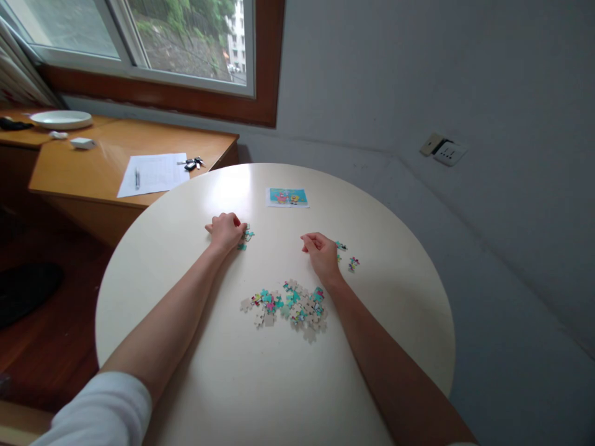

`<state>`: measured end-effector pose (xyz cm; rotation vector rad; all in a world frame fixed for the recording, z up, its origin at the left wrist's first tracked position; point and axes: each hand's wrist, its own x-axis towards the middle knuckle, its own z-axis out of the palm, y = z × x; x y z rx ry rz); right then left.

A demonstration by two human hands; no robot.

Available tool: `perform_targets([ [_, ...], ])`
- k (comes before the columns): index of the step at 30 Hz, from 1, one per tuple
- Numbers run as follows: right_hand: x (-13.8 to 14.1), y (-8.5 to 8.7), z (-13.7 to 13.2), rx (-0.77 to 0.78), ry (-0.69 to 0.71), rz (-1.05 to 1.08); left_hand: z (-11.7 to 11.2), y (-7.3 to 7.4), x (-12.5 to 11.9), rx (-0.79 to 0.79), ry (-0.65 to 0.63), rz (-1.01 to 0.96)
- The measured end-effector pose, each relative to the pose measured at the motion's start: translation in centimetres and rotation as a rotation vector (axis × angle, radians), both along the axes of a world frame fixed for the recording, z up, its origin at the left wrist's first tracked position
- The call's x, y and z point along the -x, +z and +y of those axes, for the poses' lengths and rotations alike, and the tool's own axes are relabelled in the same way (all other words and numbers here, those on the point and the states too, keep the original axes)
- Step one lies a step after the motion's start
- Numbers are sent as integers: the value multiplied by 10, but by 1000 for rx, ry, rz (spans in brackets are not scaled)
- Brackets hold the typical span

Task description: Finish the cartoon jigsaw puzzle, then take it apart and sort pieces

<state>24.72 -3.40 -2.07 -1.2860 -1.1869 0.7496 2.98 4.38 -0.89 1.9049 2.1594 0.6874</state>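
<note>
My left hand point(226, 230) rests on the round table with its fingers pinched at the edge of a small group of jigsaw pieces point(250, 235). The piece at its fingertips is mostly hidden by the hand. Across from it, my right hand point(320, 253) is closed in a pinch, and whatever it may hold is too small to make out. Just right of that hand lie a few more jigsaw pieces point(354, 264), partly covered by it. Between my forearms spreads a loose pile of jigsaw pieces point(302, 306), some coloured side up, others showing pale backs.
A small picture card point(288, 197) with two cartoon figures lies toward the far side of the white round table point(400, 322). Behind on the left, a wooden desk point(111, 144) carries a paper sheet point(151, 175), keys point(193, 163) and a white plate point(62, 119). A wall stands close on the right.
</note>
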Motion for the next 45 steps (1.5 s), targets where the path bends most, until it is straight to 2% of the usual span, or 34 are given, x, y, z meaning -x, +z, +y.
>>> perform_targets([
  [7, 0, 1, -1, -7, 22, -14, 0, -3, 0, -45, -1, -36],
  [12, 2, 4, -5, -18, 167, -115, 1, -2, -1, -77, 66, -173],
  [14, 3, 4, -5, -20, 185, -155, 0, 0, -2, -90, 96, -220],
  [20, 1, 1, -2, 32, 109, -187, -3, 6, -1, -129, 169, -386],
  [25, 3, 0, 8, 61, 7, -323, -4, 3, 2, -180, 189, -497],
  [31, 6, -2, 27, 57, -75, -441, -6, 3, 6, -236, 260, -531],
  [37, 4, -3, 33, 9, -78, -215, -22, 11, 6, -243, 306, -487],
  [39, 3, -4, 33, 1, -69, -172, -39, 14, 5, -269, 250, -439],
  [41, 2, -4, 33, -7, -65, -151, -66, 15, 6, -334, 104, -350],
  [43, 1, -5, 34, -13, -68, -141, -99, 15, 9, -406, -176, -238],
  [45, 1, -5, 34, -12, -70, -137, -133, 13, 16, -378, -494, -149],
])
